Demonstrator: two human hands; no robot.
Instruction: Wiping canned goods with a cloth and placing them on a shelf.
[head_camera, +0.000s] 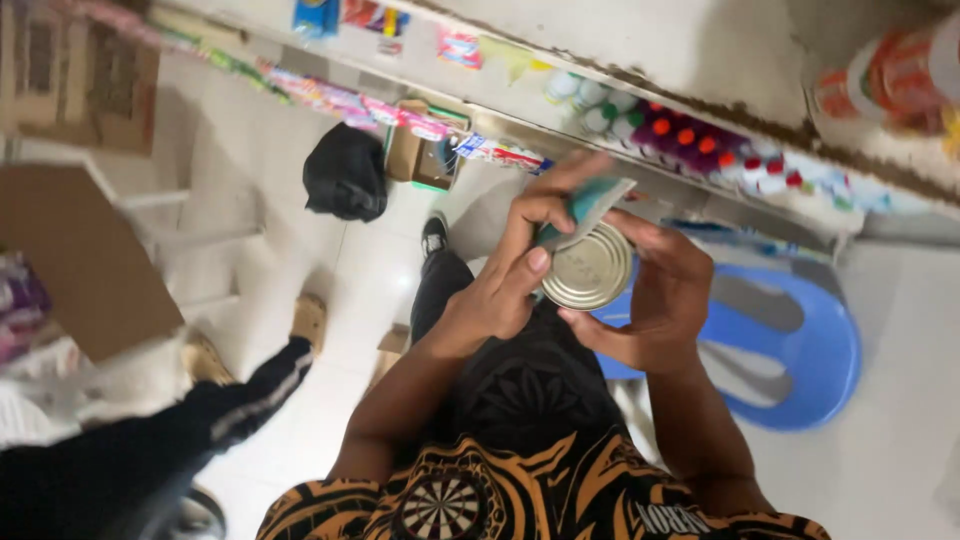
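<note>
Centrally, the left hand (510, 285) pinches a teal cloth (585, 205) against the unopened tin can (588, 268), which the right hand (655, 300) cups with curled fingers, wiping evidently unfinished.

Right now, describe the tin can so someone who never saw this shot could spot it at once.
Start at the blue plastic chair on the white floor, below the stocked shelf. Just left of it, the person's two hands meet; the right hand cups the tin can from the side while the left hand holds a teal cloth at its rim. It is the only round, shiny silver thing there, ridged end facing the camera.
</note>
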